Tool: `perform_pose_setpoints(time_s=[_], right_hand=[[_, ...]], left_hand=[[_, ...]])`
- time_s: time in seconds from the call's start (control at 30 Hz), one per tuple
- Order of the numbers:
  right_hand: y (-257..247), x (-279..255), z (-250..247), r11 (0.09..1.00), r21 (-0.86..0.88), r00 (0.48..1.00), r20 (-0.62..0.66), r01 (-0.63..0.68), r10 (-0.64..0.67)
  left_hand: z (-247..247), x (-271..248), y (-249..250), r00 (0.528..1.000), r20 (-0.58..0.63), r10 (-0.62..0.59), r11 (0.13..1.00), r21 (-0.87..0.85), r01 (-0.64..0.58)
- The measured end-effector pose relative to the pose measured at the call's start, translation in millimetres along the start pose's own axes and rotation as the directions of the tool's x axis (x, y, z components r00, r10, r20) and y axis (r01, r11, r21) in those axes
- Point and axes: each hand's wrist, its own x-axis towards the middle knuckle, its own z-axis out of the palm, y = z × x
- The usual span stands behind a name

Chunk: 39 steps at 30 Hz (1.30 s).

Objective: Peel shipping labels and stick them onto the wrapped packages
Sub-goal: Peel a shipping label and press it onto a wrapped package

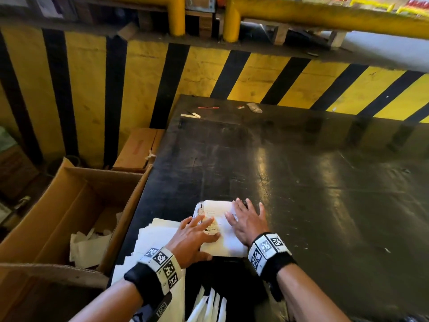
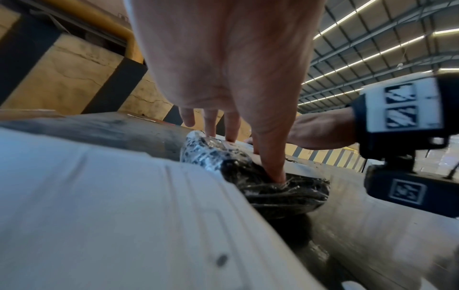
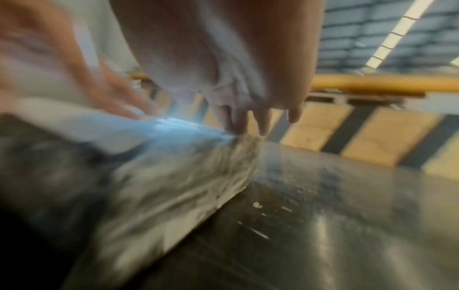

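Note:
A package wrapped in clear film over black (image 2: 278, 188) lies near the front of the dark table (image 1: 301, 182). A white shipping label (image 1: 220, 226) covers its top. My left hand (image 1: 195, 233) lies flat on the label's left part, fingers straight, thumb at the package's near edge. My right hand (image 1: 248, 219) presses flat on the label's right part, fingers spread. In the right wrist view the wrapped package (image 3: 186, 176) is blurred, with my fingers (image 3: 238, 121) on its far top edge. A stack of white label sheets (image 1: 153, 238) lies under my left wrist.
An open cardboard box (image 1: 69, 205) holding crumpled white backing paper stands left of the table. A closed carton (image 1: 137, 149) sits behind it. A yellow and black striped wall (image 1: 232, 73) runs behind the table. Small scraps (image 1: 254, 107) lie at the table's far edge.

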Motion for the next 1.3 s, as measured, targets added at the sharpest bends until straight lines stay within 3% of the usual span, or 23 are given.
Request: perform_pose_setpoints(time_s=[0.17,0.4,0.53,0.73,0.93,1.1,1.3], right_hand=[[1.2,17.9,-24.0,0.997,0.077,0.993,0.115,-0.027,0.018],[-15.9,-14.0,-19.8,0.980,-0.096,0.980,0.110,0.177,-0.166],[-18.2,2.9,-18.4,0.983,-0.120,0.987,0.097,0.138,-0.127],[-25.4,23.5,-29.3,0.994,-0.076,0.982,0.176,0.084,-0.069],[-34.1,5.4,-23.7,0.948,-0.184,0.958,0.177,0.260,-0.228],[-42.9,16.8,-21.9,0.945,-0.208,0.964,0.136,0.253,-0.228],[-47.5,29.8,-35.7,0.975,-0.100,0.967,0.182,0.197,-0.177]], left_hand=[[1.9,-0.3,-0.2,1.000,-0.011,-0.008,1.000,-0.026,0.008],[-3.1,-9.8,-9.5,0.998,-0.031,-0.058,0.998,-0.028,0.057],[0.7,-8.9,-7.5,0.997,-0.012,-0.081,0.996,-0.025,0.080],[2.2,-11.4,-6.0,0.996,-0.027,-0.090,0.995,-0.047,0.089],[3.7,-11.1,-6.3,0.996,-0.025,-0.089,0.995,-0.049,0.088],[2.2,-10.6,-5.2,0.995,-0.021,-0.093,0.995,-0.037,0.092],[4.9,-9.8,-6.5,0.995,-0.038,-0.089,0.995,-0.052,0.087]])
